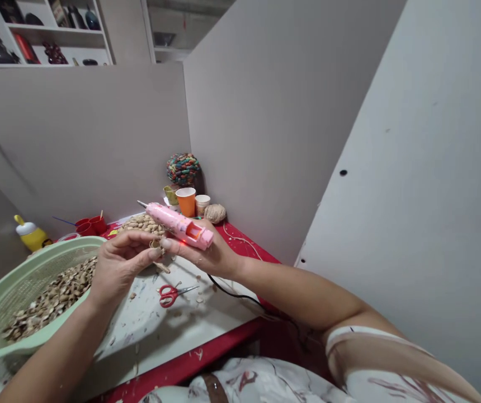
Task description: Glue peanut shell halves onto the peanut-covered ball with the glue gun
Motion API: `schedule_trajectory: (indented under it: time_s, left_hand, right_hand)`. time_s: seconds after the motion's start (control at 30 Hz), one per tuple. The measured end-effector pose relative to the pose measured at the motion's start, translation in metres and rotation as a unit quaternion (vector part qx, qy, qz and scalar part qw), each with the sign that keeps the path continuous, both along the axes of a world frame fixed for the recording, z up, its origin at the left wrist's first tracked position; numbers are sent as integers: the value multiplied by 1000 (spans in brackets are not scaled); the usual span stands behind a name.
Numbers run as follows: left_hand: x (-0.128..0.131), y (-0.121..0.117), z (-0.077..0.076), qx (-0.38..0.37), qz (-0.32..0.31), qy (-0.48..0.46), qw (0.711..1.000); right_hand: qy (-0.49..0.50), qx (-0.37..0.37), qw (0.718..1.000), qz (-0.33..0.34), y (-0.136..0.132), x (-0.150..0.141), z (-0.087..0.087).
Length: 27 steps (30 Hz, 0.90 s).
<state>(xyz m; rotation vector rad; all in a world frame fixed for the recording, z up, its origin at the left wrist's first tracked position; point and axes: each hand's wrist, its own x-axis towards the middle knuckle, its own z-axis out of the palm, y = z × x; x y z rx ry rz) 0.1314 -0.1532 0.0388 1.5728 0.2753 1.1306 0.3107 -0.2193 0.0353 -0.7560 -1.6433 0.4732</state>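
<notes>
My right hand [219, 256] is closed around a pink glue gun [173, 221], its metal nozzle pointing to the far left and a small red light glowing on its side. The thumb of that hand also touches a small tan shell-like piece [155, 244]. My left hand [117, 262] pinches this piece between thumb and fingertips. The fingers partly hide it. Just beyond the hands lies a heap of tan, peanut-like shells [140, 223]. Red-handled scissors [169, 295] rest on the white board [140, 341] below my hands.
A green basket [18, 350] of broken shells [56, 296] stands at left. Behind are red cups [97, 225], a yellow bottle [33, 235], an orange cup [186, 202], twine [215, 213] and a multicoloured ball [182, 168]. A black cord [232, 293] trails right; grey partitions [265, 123] enclose the table.
</notes>
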Motion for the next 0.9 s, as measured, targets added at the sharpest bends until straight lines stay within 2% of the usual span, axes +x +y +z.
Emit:
schedule_trajectory:
  time_s: [0.17,0.37,0.6,0.73,0.9]
  left_hand:
    - [7,-1,-7,16,-11,-4,1000]
    - [5,-5,-17,125,82,46,988]
    - [6,-12,-13,214,124,81,966]
    - [6,-15,-14,203,130,101,965]
    - [7,-16,-20,104,93,109,984]
  right_hand:
    - [34,-27,999,1,-6,2,-4]
    - [83,-84,993,-9,-12,5,-8]
    - [43,-64,997,29,-14,6,-10]
    - [68,-128,989,23,-17,6,-6]
    - [132,-185,972,60,-23,8,-9]
